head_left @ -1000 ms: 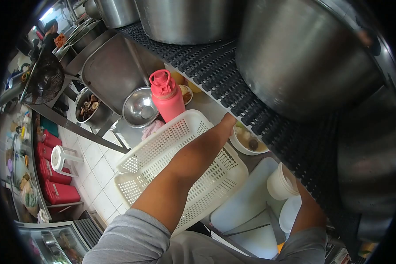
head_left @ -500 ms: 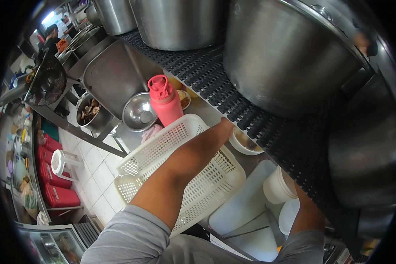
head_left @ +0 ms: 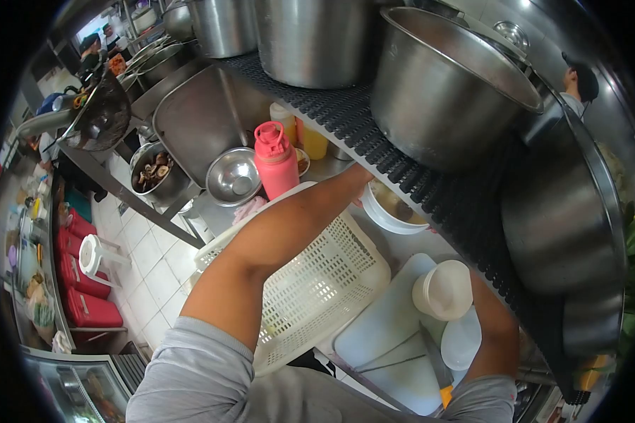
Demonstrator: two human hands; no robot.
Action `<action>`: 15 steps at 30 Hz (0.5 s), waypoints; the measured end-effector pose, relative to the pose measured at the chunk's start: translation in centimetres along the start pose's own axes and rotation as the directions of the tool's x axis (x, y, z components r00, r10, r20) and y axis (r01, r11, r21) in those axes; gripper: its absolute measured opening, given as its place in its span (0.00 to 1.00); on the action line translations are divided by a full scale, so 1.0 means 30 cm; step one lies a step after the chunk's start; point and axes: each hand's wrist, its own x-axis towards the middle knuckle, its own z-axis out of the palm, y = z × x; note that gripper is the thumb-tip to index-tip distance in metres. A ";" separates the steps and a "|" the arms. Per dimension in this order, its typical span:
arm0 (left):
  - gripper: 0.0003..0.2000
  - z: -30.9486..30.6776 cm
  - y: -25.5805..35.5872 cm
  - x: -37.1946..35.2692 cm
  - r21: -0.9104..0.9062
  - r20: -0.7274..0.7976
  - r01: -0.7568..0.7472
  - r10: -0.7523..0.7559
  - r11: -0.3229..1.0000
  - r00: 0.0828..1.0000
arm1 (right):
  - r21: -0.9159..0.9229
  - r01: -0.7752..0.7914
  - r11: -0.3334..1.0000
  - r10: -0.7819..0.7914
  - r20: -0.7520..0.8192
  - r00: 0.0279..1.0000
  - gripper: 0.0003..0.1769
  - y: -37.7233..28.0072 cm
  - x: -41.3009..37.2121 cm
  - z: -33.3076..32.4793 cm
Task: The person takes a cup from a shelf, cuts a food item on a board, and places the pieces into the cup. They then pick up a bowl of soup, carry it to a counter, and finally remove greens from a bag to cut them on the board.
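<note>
My left hand reaches across the basket to the near left rim of a white bowl with brownish contents. The fingers appear closed at its edge, partly hidden by the shelf. My right forearm goes up behind the black shelf mat, which hides most of that hand; a small bit of skin shows by the bowl's right side. Below my left arm lies a cream perforated plastic basket. Beside my right forearm are a white tub and a white round container.
Large steel pots stand on the black mat overhead. A pink bottle and steel bowl sit behind the basket. White cutting boards hold a knife. Mushrooms fill a pot. A person is beyond the shelf.
The view has shifted, bringing more of the pots' openings and the person at right into sight. The white bowl shows more of its outer side, and the tub more of its opening.
</note>
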 end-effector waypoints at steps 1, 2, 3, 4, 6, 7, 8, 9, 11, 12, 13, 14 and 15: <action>0.30 -0.006 0.012 -0.027 0.017 -0.007 -0.001 0.001 1.000 1.000 | -0.007 0.008 1.000 -0.008 0.016 1.000 0.30 -0.008 0.012 0.018; 0.31 -0.016 0.020 -0.057 0.031 -0.018 -0.003 0.003 1.000 1.000 | -0.001 0.014 1.000 -0.014 0.033 0.999 0.30 -0.013 0.017 0.036; 0.31 -0.026 0.028 -0.086 0.045 -0.029 -0.003 0.004 0.999 1.000 | -0.003 0.014 1.000 -0.014 0.061 0.998 0.30 -0.025 0.040 0.064; 0.31 -0.038 0.031 -0.113 0.051 -0.039 -0.003 0.005 0.999 0.999 | -0.010 0.017 1.000 -0.016 0.083 0.996 0.30 -0.028 0.046 0.097; 0.31 -0.057 0.028 -0.167 0.063 -0.052 0.003 0.001 0.998 0.999 | -0.015 0.015 1.000 -0.012 0.132 0.991 0.30 -0.035 0.051 0.162; 0.31 -0.071 0.027 -0.199 0.068 -0.060 0.004 0.000 0.998 0.998 | -0.015 0.011 1.000 -0.008 0.156 0.988 0.30 -0.036 0.048 0.193; 0.31 -0.078 0.019 -0.231 0.061 -0.068 0.003 0.002 0.998 0.998 | -0.015 0.004 1.000 -0.002 0.180 0.984 0.30 -0.037 0.042 0.225; 0.34 -0.085 0.006 -0.264 0.057 -0.116 -0.012 0.018 0.998 0.993 | -0.012 0.002 1.000 0.000 0.199 0.980 0.30 -0.039 0.030 0.255; 0.42 -0.099 -0.022 -0.346 0.047 -0.213 -0.036 0.046 0.998 0.976 | -0.019 -0.007 1.000 0.011 0.233 0.973 0.30 -0.045 -0.011 0.327; 0.42 -0.111 -0.032 -0.387 0.041 -0.211 -0.024 0.033 0.999 0.977 | 0.029 0.003 1.000 -0.010 0.250 0.968 0.26 -0.049 -0.036 0.368; 0.42 -0.133 -0.049 -0.409 0.032 -0.221 -0.027 0.033 0.999 0.975 | 0.077 0.012 0.997 -0.032 0.267 0.963 0.23 -0.060 -0.061 0.413; 0.42 -0.155 -0.071 -0.430 0.002 -0.199 -0.034 0.034 0.999 0.979 | 0.108 -0.023 0.994 -0.012 0.311 0.950 0.25 -0.065 -0.080 0.449; 0.42 -0.176 -0.095 -0.451 -0.028 -0.176 -0.041 0.035 0.999 0.984 | 0.102 -0.026 0.994 -0.008 0.321 0.947 0.25 -0.056 -0.088 0.475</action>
